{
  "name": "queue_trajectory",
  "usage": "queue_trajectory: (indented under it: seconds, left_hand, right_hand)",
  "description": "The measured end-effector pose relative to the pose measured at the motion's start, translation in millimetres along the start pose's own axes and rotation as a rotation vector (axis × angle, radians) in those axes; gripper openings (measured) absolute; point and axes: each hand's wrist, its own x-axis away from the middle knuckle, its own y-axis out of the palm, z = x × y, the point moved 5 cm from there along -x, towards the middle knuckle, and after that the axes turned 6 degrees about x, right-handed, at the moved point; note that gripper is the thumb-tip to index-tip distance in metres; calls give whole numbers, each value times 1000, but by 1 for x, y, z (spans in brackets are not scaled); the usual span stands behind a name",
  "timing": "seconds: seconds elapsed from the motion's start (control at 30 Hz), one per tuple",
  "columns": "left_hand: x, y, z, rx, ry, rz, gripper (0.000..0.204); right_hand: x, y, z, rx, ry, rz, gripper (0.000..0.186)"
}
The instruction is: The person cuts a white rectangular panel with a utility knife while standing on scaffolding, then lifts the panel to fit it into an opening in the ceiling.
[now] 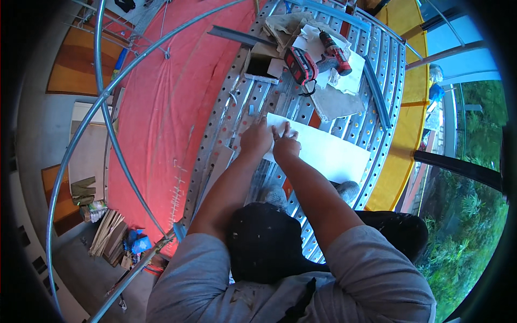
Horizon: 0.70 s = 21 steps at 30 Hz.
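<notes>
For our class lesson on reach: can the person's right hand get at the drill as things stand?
Probably yes: the right hand is at the white sheet, and the drill lies uncovered beyond it, though leaning forward may be needed.

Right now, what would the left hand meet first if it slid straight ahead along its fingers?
Past the metal decking, the left hand would probably meet the near right corner of the open box, though its exact heading and depth are unclear.
</notes>
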Motion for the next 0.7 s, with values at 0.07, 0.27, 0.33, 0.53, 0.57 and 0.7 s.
queue_trajectory:
  seconds: [0.07, 0.27, 0.33, 0.53, 0.57, 0.7]
  left_hand:
    - [-2, 5, 1, 11, 37, 10, 54]
    - [8, 23, -20, 14, 121, 94, 53]
    - [0, 24, -27, -72, 46, 28, 53]
    - [30, 9, -22, 90, 42, 3, 47]
    - [35, 8, -25, 86, 41, 4, 47]
    - [46, 3, -31, 3, -55, -83, 46]
  right_hand:
    - [-3, 4, 4, 15, 6, 19, 76]
    - [-5, 8, 5, 11, 35, 4, 75]
    - [-4, 5, 2, 2, 24, 20, 75]
    - [-2, 6, 8, -12, 31, 16, 79]
    - [-2, 6, 10, -17, 25, 13, 79]
    - [0, 3, 5, -51, 32, -16, 78]
